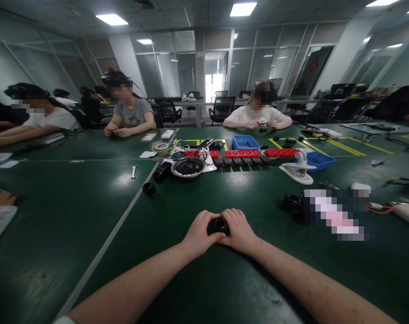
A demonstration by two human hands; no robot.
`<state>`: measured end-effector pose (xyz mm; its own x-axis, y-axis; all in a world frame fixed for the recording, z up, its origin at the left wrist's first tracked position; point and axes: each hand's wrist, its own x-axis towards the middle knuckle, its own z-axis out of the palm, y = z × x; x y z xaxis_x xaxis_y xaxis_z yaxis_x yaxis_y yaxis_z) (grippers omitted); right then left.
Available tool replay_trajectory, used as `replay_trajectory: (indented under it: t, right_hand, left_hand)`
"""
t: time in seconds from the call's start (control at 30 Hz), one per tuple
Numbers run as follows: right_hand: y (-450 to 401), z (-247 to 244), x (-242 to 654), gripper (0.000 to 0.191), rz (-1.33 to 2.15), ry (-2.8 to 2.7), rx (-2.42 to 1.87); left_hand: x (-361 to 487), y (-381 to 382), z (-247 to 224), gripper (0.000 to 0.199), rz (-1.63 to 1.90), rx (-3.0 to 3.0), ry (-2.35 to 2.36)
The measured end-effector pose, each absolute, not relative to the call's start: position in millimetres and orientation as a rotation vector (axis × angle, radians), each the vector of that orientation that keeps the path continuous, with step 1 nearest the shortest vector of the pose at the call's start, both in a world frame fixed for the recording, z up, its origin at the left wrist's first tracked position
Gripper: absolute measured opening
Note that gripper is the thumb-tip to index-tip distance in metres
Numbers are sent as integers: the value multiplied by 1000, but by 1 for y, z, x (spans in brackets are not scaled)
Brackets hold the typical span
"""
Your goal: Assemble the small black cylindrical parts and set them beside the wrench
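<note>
At the glossy green tabletop (164, 279), the left hand (202, 230) and right hand (240, 230) together grip a round black part (219, 226) between them. A pale strip (120, 221) crosses the surface; beyond stand mesh-backed chairs (224, 108), glass partitions (177, 67).

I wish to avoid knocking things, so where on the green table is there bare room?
Bare room lies left of the pale stripe, nearer than the wrench, and between the held black part and the black blocks. Crowded: from the metal dish past the red blocks to the white clip stand.
</note>
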<state>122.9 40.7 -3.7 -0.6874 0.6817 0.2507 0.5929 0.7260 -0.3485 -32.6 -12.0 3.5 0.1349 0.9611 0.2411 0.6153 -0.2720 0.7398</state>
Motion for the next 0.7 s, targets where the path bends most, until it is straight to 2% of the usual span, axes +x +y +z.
replay_trajectory:
  t: [0.17,0.3,0.43,0.6,0.7]
  right_hand:
    - [57,-2,139,65,779,-2647,-713]
    - [66,-2,145,56,967,-2690,-675]
    - [60,-2,139,50,852,-2605,-663]
    - [44,-3,129,38,421,-2519,-945]
    - [41,-5,127,43,308,-2533,-989]
  left_hand:
    - [-40,-9,4,48,909,1995,1375]
    - [-43,-9,6,47,874,2040,1324]
    - [-39,-11,8,45,921,2047,1348]
    - [-31,-12,4,43,975,1995,1519]
    - [-31,-11,3,42,969,1953,1525]
